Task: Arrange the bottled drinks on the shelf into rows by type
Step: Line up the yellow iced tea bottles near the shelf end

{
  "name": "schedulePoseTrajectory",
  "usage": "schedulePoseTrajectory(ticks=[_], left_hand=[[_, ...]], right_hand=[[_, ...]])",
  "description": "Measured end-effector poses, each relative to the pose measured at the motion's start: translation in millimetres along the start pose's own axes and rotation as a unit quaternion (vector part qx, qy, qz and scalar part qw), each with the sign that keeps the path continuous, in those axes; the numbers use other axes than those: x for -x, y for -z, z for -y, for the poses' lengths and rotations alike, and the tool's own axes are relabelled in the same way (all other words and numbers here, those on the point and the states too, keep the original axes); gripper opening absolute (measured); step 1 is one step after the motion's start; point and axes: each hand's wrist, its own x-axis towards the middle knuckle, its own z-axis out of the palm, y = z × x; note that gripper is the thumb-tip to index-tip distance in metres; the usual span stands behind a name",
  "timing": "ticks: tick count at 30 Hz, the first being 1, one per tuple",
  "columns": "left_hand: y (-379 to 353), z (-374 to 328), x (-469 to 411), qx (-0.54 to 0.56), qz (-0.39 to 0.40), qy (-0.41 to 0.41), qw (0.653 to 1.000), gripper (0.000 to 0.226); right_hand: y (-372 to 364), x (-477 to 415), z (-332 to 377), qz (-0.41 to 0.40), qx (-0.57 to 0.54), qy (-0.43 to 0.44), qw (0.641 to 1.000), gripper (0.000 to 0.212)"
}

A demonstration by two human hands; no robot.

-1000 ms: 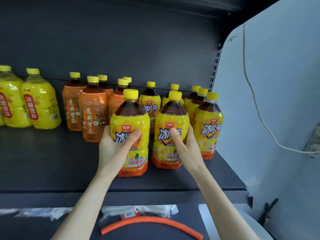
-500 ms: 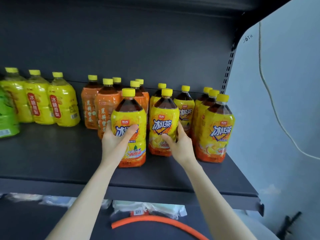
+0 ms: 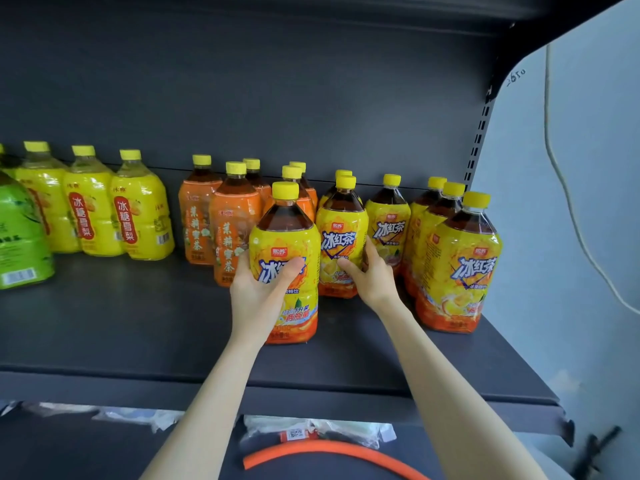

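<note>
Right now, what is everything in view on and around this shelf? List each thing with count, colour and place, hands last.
iced black tea bottles: at least seven, yellow-and-orange labels, yellow caps, right end of the shelf, in rows.
orange-label tea bottles: about five, orange, left of the iced tea.
yellow pear drink bottles: at least three, yellow, further left.
green-label bottle: one, green, left edge, cut off.
shelf: one, dark grey, holds all the bottles.
orange tube: one, curved, level below.
plastic packets: clear, number unclear, below.
cable: one, white, on the right wall.
left hand: grips the nearest iced tea bottle.
right hand: on the iced tea bottle behind it.
</note>
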Motion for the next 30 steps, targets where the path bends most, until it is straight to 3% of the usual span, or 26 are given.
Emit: schedulePoseTrajectory(ticks=[13, 19, 22, 25, 27, 30], left_hand=[[-1.1, 1.9, -0.4, -0.012, -0.006, -0.010, 1.000, 0.042], [0.8, -0.2, -0.2, -0.011, 0.005, -0.007, 1.000, 0.048], [3.0, -1.3, 0.9, -0.022, 0.025, -0.016, 0.999, 0.043], [2.4, -2.7, 4.5, -0.010, 0.054, -0.039, 0.998, 0.039], [-3.1, -4.2, 8.4, -0.004, 0.081, -0.048, 0.996, 0.046], [-17.9, -3.5, 15.1, 0.004, 0.130, -0.054, 0.990, 0.059]], right_hand=[[-3.5, -7.2, -3.8, 0.010, -0.016, -0.022, 1.000, 0.081], [0.7, 1.8, 9.5, 0.037, -0.013, -0.041, 0.998, 0.082], [6.2, 22.6, 19.9, 0.032, -0.059, -0.022, 0.998, 0.081], [21.8, 59.0, 24.0, -0.003, -0.135, 0.020, 0.991, 0.064], [32.1, 82.5, 17.9, 0.025, -0.171, 0.041, 0.984, 0.054], [39.2, 104.8, 4.7, 0.099, -0.167, 0.036, 0.980, 0.068]])
